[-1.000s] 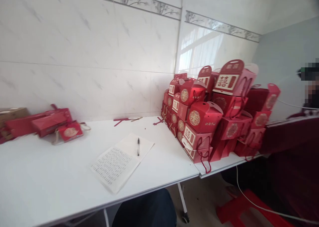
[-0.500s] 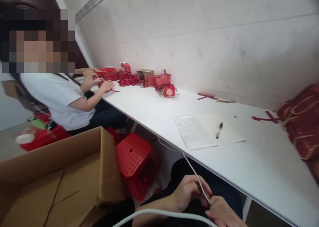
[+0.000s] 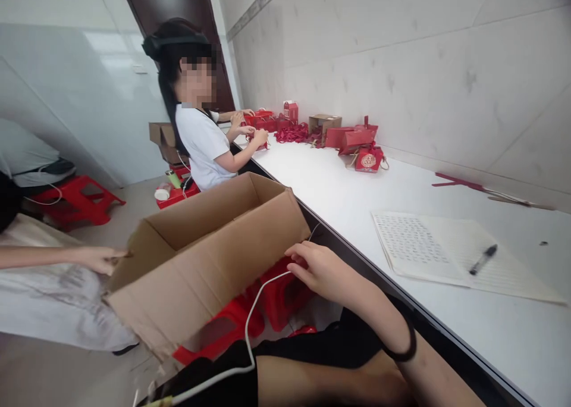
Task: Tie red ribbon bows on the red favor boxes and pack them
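Note:
My right hand (image 3: 323, 273) reaches forward from the lower right, a dark band on its wrist. Its thumb and fingers close around a white cable (image 3: 250, 329), beside the near right corner of a cardboard box (image 3: 214, 276). Whether the fingertips touch the box I cannot tell. Across my lap lies my left forearm; my left hand (image 3: 386, 368) is mostly covered by the right arm, its fingers hidden. The box is open-topped and tilted over a red stool (image 3: 285, 294). Another person's hand (image 3: 100, 259) grips its left end.
On the white table (image 3: 312, 181) lie an open notebook (image 3: 410, 240), a pen (image 3: 483, 260), red ribbon (image 3: 459, 181) and red gift boxes (image 3: 369, 159). A co-worker (image 3: 203, 139) sits at the far end, handling a red item. More red stools (image 3: 84, 199) stand at left.
My right hand has left my left hand's side and reached forward along the cable. The box has shifted towards the table, with another person's hand now on it. The view has turned left.

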Demonstrator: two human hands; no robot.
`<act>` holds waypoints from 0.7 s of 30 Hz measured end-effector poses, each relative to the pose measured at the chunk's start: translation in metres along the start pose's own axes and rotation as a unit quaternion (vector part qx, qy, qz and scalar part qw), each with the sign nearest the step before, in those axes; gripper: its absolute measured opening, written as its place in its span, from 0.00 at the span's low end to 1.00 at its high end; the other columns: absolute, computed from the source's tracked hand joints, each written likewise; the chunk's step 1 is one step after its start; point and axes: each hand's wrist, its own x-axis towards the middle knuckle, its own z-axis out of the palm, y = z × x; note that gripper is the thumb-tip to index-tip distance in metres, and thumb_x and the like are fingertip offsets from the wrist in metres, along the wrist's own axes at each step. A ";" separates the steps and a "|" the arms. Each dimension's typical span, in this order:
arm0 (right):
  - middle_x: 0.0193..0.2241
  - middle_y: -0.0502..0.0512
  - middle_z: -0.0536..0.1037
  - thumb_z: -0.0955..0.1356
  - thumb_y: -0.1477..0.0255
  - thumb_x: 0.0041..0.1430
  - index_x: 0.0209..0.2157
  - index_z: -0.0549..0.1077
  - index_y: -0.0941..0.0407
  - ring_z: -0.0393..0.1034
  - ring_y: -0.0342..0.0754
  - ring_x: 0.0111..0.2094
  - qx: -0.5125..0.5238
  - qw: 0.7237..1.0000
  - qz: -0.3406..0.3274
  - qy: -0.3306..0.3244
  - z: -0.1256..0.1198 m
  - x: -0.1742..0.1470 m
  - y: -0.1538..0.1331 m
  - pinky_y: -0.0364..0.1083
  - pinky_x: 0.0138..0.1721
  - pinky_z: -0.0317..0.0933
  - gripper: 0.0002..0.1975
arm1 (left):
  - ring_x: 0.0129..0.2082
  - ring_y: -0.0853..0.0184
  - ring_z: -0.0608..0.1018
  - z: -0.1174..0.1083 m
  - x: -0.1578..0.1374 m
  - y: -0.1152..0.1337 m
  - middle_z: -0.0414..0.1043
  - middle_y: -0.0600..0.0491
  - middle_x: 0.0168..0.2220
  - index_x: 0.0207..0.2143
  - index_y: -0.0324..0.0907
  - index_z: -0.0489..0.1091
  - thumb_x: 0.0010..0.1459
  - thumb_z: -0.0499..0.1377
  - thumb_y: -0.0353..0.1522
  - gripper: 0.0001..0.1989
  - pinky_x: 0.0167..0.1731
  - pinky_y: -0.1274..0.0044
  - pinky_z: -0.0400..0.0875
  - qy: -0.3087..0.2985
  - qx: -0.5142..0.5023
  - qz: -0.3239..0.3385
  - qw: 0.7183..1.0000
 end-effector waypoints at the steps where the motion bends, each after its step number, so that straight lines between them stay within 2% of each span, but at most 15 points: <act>1: 0.41 0.59 0.72 0.65 0.76 0.59 0.47 0.69 0.60 0.69 0.50 0.42 -0.025 1.000 -0.005 -0.001 0.006 0.013 0.000 0.48 0.45 0.64 0.13 | 0.27 0.63 0.64 -0.004 -0.004 0.004 0.57 0.52 0.20 0.15 0.45 0.55 0.37 0.55 0.33 0.09 0.35 0.68 0.63 -0.009 0.023 0.003 1.000; 4: 0.52 0.65 0.64 0.69 0.77 0.54 0.55 0.61 0.61 0.60 0.55 0.53 -0.121 0.992 -0.023 -0.001 0.030 0.037 0.008 0.53 0.51 0.60 0.27 | 0.34 0.59 0.70 -0.022 -0.023 0.017 0.65 0.51 0.26 0.19 0.47 0.58 0.38 0.54 0.34 0.05 0.41 0.65 0.65 -0.024 0.068 -0.014 0.997; 7: 0.59 0.66 0.55 0.74 0.75 0.48 0.60 0.54 0.59 0.47 0.60 0.60 -0.217 0.974 -0.011 -0.057 0.061 0.049 0.019 0.60 0.56 0.51 0.40 | 0.48 0.56 0.71 -0.042 -0.043 0.024 0.72 0.48 0.43 0.30 0.49 0.66 0.47 0.53 0.38 0.07 0.50 0.65 0.63 0.008 0.078 -0.024 0.997; 9: 0.56 0.66 0.62 0.75 0.71 0.48 0.56 0.60 0.59 0.53 0.61 0.58 -0.245 0.962 0.017 -0.120 0.082 0.053 0.028 0.64 0.56 0.48 0.35 | 0.53 0.57 0.69 -0.051 -0.051 0.022 0.69 0.48 0.50 0.38 0.52 0.69 0.50 0.52 0.39 0.12 0.54 0.66 0.60 0.009 0.082 -0.017 0.996; 11: 0.45 0.63 0.73 0.74 0.69 0.50 0.45 0.70 0.59 0.65 0.59 0.48 -0.253 0.953 0.040 -0.162 0.099 0.054 0.037 0.63 0.53 0.52 0.21 | 0.54 0.57 0.68 -0.057 -0.056 0.017 0.70 0.48 0.50 0.39 0.53 0.71 0.50 0.54 0.39 0.13 0.55 0.67 0.60 -0.007 0.083 -0.008 0.997; 12: 0.39 0.61 0.75 0.73 0.69 0.52 0.40 0.73 0.60 0.68 0.57 0.44 -0.255 0.950 0.047 -0.172 0.105 0.054 0.042 0.61 0.51 0.55 0.14 | 0.53 0.57 0.69 -0.059 -0.058 0.013 0.71 0.48 0.48 0.38 0.53 0.72 0.48 0.55 0.38 0.13 0.54 0.67 0.61 -0.007 0.078 -0.004 0.997; 14: 0.34 0.59 0.77 0.71 0.68 0.55 0.33 0.74 0.60 0.70 0.56 0.40 -0.259 0.949 0.050 -0.175 0.112 0.053 0.051 0.56 0.46 0.58 0.09 | 0.47 0.56 0.73 -0.063 -0.064 0.008 0.74 0.47 0.40 0.36 0.50 0.73 0.46 0.58 0.36 0.13 0.49 0.67 0.66 -0.011 0.050 -0.017 0.999; 16: 0.35 0.58 0.76 0.69 0.68 0.58 0.33 0.73 0.59 0.69 0.54 0.41 -0.263 0.949 0.048 -0.165 0.115 0.051 0.060 0.52 0.43 0.58 0.07 | 0.35 0.61 0.76 -0.072 -0.074 0.007 0.73 0.49 0.31 0.34 0.46 0.74 0.45 0.58 0.36 0.12 0.40 0.69 0.70 -0.040 0.001 -0.066 0.997; 18: 0.36 0.57 0.76 0.67 0.70 0.60 0.35 0.72 0.58 0.68 0.53 0.42 -0.269 0.950 0.048 -0.150 0.114 0.049 0.066 0.51 0.43 0.56 0.05 | 0.27 0.68 0.73 -0.088 -0.091 0.010 0.70 0.52 0.26 0.33 0.43 0.73 0.47 0.57 0.36 0.11 0.33 0.74 0.70 -0.074 -0.009 -0.123 0.990; 21: 0.37 0.57 0.74 0.64 0.73 0.62 0.37 0.71 0.58 0.66 0.52 0.43 -0.278 0.950 0.054 -0.132 0.111 0.047 0.076 0.52 0.45 0.53 0.05 | 0.28 0.73 0.71 -0.128 -0.127 0.026 0.72 0.54 0.30 0.38 0.42 0.73 0.51 0.54 0.33 0.12 0.32 0.81 0.67 -0.085 0.107 -0.164 0.977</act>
